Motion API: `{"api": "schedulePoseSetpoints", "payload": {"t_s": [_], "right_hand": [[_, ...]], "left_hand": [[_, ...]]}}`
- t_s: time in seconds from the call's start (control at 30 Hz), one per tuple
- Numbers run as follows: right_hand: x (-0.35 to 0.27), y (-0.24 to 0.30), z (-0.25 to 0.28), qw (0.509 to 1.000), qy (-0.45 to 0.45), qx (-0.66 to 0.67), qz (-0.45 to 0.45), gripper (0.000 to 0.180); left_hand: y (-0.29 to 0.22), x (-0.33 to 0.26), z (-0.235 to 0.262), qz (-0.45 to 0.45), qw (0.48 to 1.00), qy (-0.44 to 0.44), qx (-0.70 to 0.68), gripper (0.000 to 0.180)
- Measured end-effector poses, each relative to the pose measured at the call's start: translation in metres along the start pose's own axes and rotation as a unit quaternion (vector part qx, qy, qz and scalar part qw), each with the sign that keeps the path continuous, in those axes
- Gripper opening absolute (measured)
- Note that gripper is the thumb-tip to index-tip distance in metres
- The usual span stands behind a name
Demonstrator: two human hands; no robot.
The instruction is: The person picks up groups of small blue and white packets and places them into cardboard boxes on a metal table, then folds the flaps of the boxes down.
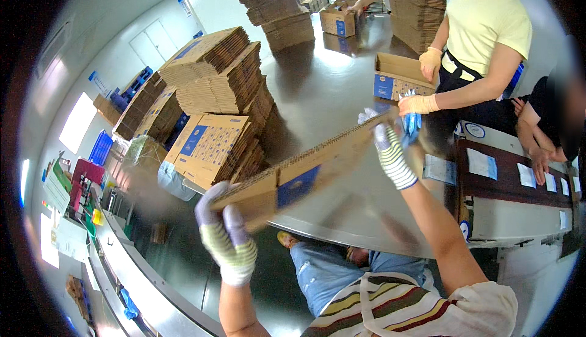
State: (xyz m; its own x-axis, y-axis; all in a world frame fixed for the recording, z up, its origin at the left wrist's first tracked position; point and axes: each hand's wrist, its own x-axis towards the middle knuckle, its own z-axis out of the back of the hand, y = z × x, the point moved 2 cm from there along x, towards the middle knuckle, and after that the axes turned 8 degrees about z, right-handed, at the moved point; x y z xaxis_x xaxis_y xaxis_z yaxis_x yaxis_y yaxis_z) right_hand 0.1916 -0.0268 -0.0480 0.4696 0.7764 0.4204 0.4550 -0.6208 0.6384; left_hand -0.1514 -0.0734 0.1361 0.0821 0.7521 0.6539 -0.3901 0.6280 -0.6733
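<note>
In head view, holding a cardboard box (297,187) up over the table (360,212).
Grasping one end with left hand (231,233), the other with right hand (390,154), probably to keep it steady; near stacked boxes (210,144), piled perhaps for easy reach.

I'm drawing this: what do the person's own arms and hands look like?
The left hand and right hand wear white gloves with greenish stripes and pale purplish fingers. Both forearms are bare; a short whitish sleeve shows on the right arm.
</note>
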Motion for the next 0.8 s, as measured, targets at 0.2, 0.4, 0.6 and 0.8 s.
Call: {"api": "schedulePoseSetpoints", "payload": {"t_s": [0.2, 0.4, 0.6, 0.8], "right_hand": [[-0.024, 0.069, 0.047, 0.96, -0.036, -0.267, 0.07, 0.033], [-0.057, 0.093, -0.032, 0.933, 0.172, -0.315, -0.006, 0.036], [-0.037, 0.088, -0.016, 0.909, 0.086, -0.407, 0.039, 0.04], [-0.027, 0.073, -0.038, 0.646, 0.179, -0.74, 0.045, 0.056]], "left_hand": [[0.068, -0.006, -0.068, 0.177, 0.953, 0.097, -0.225, 0.047], [0.121, -0.021, -0.112, 0.369, 0.891, 0.036, -0.261, 0.064], [0.108, -0.007, -0.088, 0.292, 0.895, 0.267, -0.209, 0.056], [0.135, -0.011, -0.096, 0.225, 0.859, 0.459, 0.018, 0.079]]}}
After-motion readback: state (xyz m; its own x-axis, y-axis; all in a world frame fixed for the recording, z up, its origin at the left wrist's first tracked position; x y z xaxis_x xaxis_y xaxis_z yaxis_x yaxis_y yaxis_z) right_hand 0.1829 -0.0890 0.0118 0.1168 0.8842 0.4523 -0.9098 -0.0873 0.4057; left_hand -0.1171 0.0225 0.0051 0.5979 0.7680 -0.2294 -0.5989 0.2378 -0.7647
